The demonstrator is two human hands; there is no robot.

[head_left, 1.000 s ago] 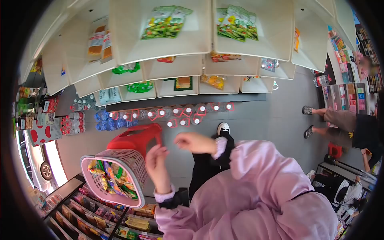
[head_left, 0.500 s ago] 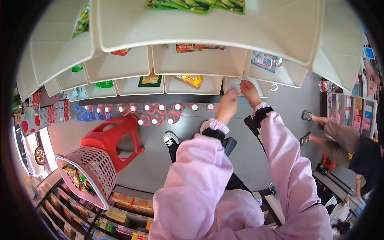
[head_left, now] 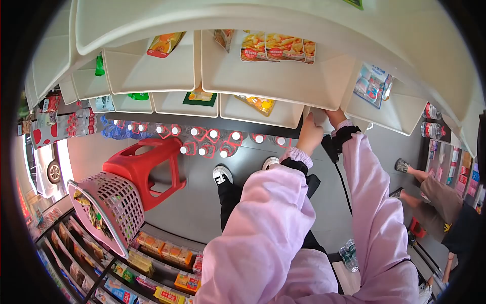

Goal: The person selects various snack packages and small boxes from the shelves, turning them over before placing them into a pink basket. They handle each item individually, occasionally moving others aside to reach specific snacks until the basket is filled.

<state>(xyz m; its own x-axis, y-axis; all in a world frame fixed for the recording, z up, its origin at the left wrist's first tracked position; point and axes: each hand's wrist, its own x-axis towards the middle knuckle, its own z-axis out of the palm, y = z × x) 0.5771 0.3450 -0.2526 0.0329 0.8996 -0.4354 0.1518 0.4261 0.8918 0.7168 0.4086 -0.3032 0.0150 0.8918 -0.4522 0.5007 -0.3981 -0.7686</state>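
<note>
Both my arms in pink sleeves stretch forward to a low white shelf tray point(head_left: 324, 112). My left hand point(head_left: 310, 133) rests at the tray's front edge, its fingertips tucked under the shelf above. My right hand point(head_left: 336, 117), with a black strap on the wrist, is further in and mostly hidden by the shelf edge. What either hand holds is not visible. A yellow snack packet point(head_left: 259, 104) lies in the tray just left of my hands, and a blue-and-white packet point(head_left: 372, 83) sits in the tray to the right.
A pink basket point(head_left: 109, 210) of snack packs stands by a red stool point(head_left: 144, 167) on the left. Red-capped water bottles point(head_left: 202, 139) line the floor under the shelves. Lower shelves of goods point(head_left: 152, 253) run along the bottom left. Another person's legs point(head_left: 430, 187) are at right.
My view has dropped lower and closer to the shelves. Both hands have pushed further in under the shelf edge; a second ago they were raised near the basket.
</note>
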